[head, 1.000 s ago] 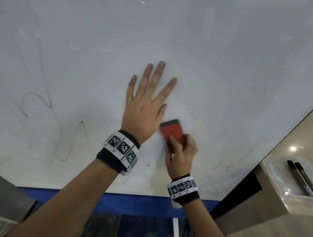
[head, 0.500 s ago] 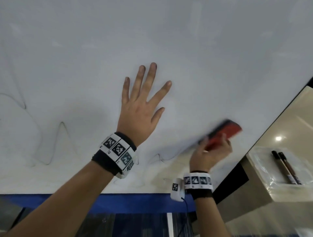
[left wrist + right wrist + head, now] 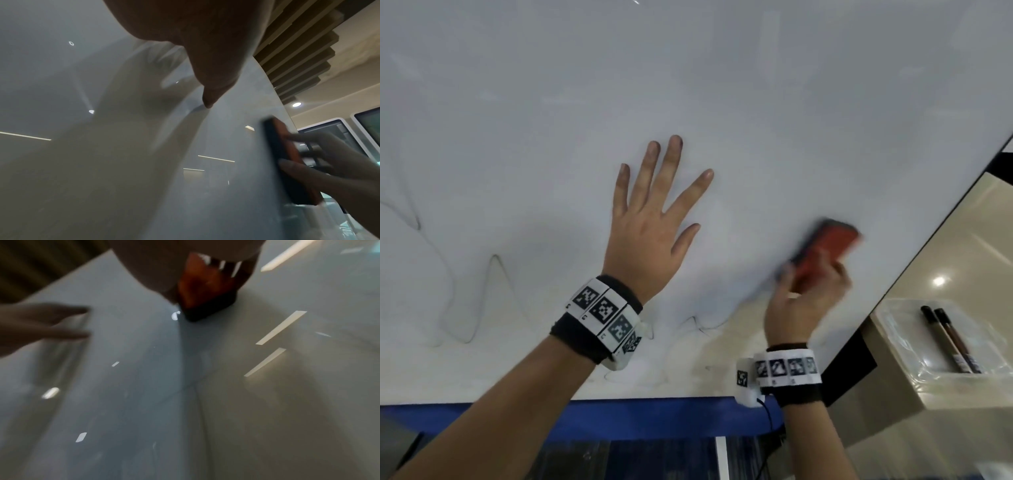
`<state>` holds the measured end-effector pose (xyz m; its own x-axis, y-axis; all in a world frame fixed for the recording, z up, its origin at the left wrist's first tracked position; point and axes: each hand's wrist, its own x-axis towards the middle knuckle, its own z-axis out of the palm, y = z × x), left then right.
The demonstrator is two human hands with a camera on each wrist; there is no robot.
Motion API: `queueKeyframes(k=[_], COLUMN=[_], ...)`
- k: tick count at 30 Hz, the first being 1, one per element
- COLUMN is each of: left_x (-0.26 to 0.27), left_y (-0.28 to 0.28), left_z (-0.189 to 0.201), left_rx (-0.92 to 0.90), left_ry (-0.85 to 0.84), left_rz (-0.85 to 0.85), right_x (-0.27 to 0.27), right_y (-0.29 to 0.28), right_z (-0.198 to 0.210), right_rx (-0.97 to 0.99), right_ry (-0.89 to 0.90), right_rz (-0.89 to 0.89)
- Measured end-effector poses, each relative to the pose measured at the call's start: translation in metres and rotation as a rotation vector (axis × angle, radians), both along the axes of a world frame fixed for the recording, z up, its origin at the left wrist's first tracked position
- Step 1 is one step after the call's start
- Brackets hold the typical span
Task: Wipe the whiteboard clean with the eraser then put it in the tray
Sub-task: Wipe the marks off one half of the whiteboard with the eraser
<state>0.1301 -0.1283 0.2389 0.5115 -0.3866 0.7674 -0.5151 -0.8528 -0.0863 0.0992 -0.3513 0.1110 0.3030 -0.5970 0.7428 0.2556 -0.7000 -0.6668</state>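
The whiteboard fills the head view, with faint black squiggles left along its lower part. My left hand lies flat on the board, fingers spread and straight. To its right my right hand grips a red eraser with a black felt face, pressed against the board and blurred by motion. The left wrist view shows the eraser edge-on against the board, fingers around it. In the right wrist view the eraser sits under my palm. A clear tray stands at the lower right.
Two dark markers lie in the tray, which rests on a beige ledge. The board's right edge runs diagonally close to the eraser. A blue strip borders the board's bottom.
My right hand has swept the eraser from just beside the left thumb out to the right, tilting it. Squiggles in the lower middle have been wiped away. The left hand stays flat.
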Motion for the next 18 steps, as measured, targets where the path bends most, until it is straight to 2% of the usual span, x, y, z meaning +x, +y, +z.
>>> queueKeyframes(k=[2, 3, 4, 5, 7, 8, 9, 11, 13, 15, 16, 17, 18], left_x=[0.000, -0.001, -0.001, -0.002, -0.004, -0.006, -0.007, -0.007, -0.005, -0.005, -0.004, -0.003, -0.002], left_y=[0.002, 0.003, 0.005, 0.007, 0.006, 0.004, 0.000, -0.008, -0.014, -0.015, -0.014, -0.012, -0.009], left_z=[0.000, 0.000, 0.000, 0.001, 0.000, 0.000, -0.002, -0.005, -0.009, -0.011, -0.012, -0.013, -0.014], left_rx=[0.006, 0.015, 0.024, 0.029, 0.021, 0.008, -0.008, -0.037, -0.067, -0.089, -0.094, -0.093, -0.089], left_ry=[-0.012, -0.016, -0.019, -0.021, -0.010, -0.001, 0.008, 0.020, 0.019, 0.010, 0.004, -0.002, -0.007], left_rz=[-0.001, 0.001, 0.006, 0.016, 0.036, 0.042, 0.049, 0.053, 0.045, 0.040, 0.042, 0.046, 0.052], right_x=[0.000, 0.000, -0.001, -0.002, -0.005, -0.005, -0.004, 0.000, 0.000, -0.005, -0.006, -0.006, -0.007], right_y=[0.002, -0.009, -0.024, -0.042, -0.073, -0.079, -0.077, -0.059, -0.026, -0.004, -0.004, -0.016, -0.034], right_z=[-0.001, -0.005, -0.014, -0.025, -0.037, -0.038, -0.035, -0.023, -0.013, -0.014, -0.021, -0.036, -0.055], right_rx=[-0.429, -0.518, -0.464, -0.257, 0.332, 0.541, 0.636, 0.493, 0.177, -0.191, -0.344, -0.397, -0.290], right_ry=[0.094, 0.114, 0.109, 0.093, 0.019, 0.011, 0.017, 0.003, -0.015, 0.089, 0.137, 0.163, 0.176], right_rz=[0.074, 0.032, -0.036, -0.093, -0.173, -0.222, -0.253, -0.207, -0.055, 0.110, 0.128, 0.109, 0.066])
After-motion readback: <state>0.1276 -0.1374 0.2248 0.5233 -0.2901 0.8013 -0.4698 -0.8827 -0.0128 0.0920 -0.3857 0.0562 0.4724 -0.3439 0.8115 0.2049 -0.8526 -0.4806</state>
